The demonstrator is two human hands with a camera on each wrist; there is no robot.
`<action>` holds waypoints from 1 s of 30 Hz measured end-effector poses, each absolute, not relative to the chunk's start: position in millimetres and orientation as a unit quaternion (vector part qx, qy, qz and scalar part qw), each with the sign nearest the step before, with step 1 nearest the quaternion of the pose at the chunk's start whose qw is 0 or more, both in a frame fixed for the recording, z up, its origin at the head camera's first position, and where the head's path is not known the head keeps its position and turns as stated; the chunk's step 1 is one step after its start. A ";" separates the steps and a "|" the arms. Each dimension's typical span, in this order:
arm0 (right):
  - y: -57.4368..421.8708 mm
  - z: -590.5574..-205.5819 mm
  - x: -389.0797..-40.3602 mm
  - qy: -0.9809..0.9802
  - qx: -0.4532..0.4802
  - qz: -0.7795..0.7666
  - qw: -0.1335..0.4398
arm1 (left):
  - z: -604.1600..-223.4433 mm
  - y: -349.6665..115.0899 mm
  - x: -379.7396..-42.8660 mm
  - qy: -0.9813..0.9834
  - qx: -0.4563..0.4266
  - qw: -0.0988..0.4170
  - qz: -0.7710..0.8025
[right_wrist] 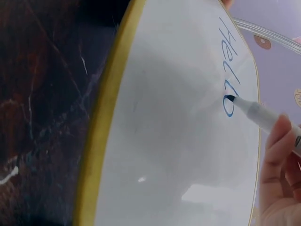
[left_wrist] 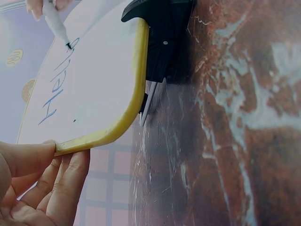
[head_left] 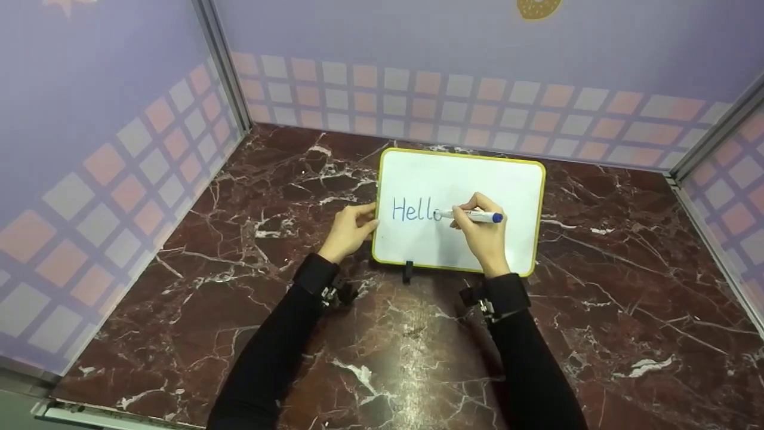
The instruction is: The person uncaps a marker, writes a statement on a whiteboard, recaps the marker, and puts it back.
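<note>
A whiteboard (head_left: 418, 248) with a yellow rim stands tilted back on a black stand (head_left: 408, 272), whose clip hooks over the lower edge in the left wrist view. My left hand (head_left: 349, 232) pinches the board's left edge, thumb on the front and fingers behind. My right hand (head_left: 486, 236) holds a white marker (right_wrist: 261, 115) with a blue end. Its dark tip is right at the "o" of the blue word "Hello" (head_left: 412, 209) on the board's left half. The right wrist view shows the tip on the upper curve of that letter.
The board stands on a dark red marbled table (head_left: 256, 334), near the back wall (head_left: 370, 36). Purple panels with pink and white squares enclose the table at the back and both sides. Black straps with small devices (head_left: 501, 295) circle both wrists.
</note>
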State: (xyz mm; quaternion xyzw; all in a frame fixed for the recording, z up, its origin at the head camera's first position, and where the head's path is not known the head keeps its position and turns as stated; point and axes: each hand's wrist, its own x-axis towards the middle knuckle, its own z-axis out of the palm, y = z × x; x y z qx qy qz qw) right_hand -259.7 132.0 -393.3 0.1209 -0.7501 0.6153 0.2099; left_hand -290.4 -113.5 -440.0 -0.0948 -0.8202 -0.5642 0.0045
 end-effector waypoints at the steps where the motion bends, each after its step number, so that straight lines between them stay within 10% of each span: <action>1: 132.7 -393.2 -259.9 -0.747 0.117 0.619 0.212 | -440.0 -113.1 -290.7 -0.820 -0.096 0.005 -0.564; 10: 152.3 -386.5 -259.7 -0.707 0.095 0.641 0.283 | -440.3 -112.8 -290.8 -0.821 -0.093 0.002 -0.563; 30: 163.7 -407.3 -262.7 -0.746 0.119 0.613 0.233 | -440.4 -114.4 -290.1 -0.821 -0.096 -0.007 -0.562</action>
